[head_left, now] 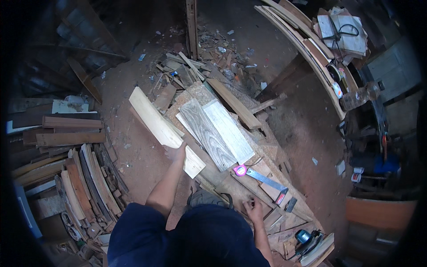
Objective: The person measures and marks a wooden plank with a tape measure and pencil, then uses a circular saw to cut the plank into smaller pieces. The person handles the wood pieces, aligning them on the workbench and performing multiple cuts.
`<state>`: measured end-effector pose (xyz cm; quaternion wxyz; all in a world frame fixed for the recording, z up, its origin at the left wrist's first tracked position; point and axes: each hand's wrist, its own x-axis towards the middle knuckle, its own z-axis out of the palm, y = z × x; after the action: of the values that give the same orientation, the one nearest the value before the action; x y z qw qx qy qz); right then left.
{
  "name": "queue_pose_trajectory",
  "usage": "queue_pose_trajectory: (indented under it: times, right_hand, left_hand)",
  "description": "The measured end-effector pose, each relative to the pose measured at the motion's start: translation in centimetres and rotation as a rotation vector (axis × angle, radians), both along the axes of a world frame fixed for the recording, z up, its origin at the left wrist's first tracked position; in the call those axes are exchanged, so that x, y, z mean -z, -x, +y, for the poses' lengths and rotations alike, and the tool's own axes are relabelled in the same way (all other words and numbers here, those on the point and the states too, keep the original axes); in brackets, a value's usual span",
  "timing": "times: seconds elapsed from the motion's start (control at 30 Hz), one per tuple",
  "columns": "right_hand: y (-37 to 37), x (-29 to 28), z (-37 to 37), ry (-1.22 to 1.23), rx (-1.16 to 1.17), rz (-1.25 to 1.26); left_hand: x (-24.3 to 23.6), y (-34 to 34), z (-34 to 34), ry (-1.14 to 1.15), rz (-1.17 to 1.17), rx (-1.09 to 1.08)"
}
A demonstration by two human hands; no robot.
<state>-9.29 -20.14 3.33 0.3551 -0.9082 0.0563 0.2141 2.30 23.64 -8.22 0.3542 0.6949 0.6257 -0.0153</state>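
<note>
A long pale wooden board slants across the left side of the workbench. My left hand is closed around its edge, nearer its lower end. Lower down, over the bench, my right hand has its fingers curled in; whatever they may hold is too small to make out. A grey-grained board and a whitish board lie side by side beyond my hands. Beside them rest a pink tape measure and a metal try square, both up and to the right of my left hand.
A teal power tool sits at the bench's lower right end. Stacked planks fill the left side. Wood scraps litter the ground past the bench. Long boards lie at the upper right, near a clear bottle.
</note>
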Motion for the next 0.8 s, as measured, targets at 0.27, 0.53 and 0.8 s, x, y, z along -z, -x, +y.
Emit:
queue_pose_trajectory:
  times: [0.27,0.53,0.8]
  right_hand:
    - [-3.8,-1.0,3.9,-0.093,-0.074,-0.030]
    - [-8.3,-1.6,12.3,-0.036,-0.304,-0.216]
    - [-8.2,5.3,7.7,-0.448,0.011,0.314]
  left_hand:
    - [1.1,6.4,-7.6,0.122,-0.391,0.062]
    - [-1.8,5.9,-14.4,0.173,-0.256,0.068]
    - [-2.5,7.1,-8.3,0.423,-0.512,-0.145]
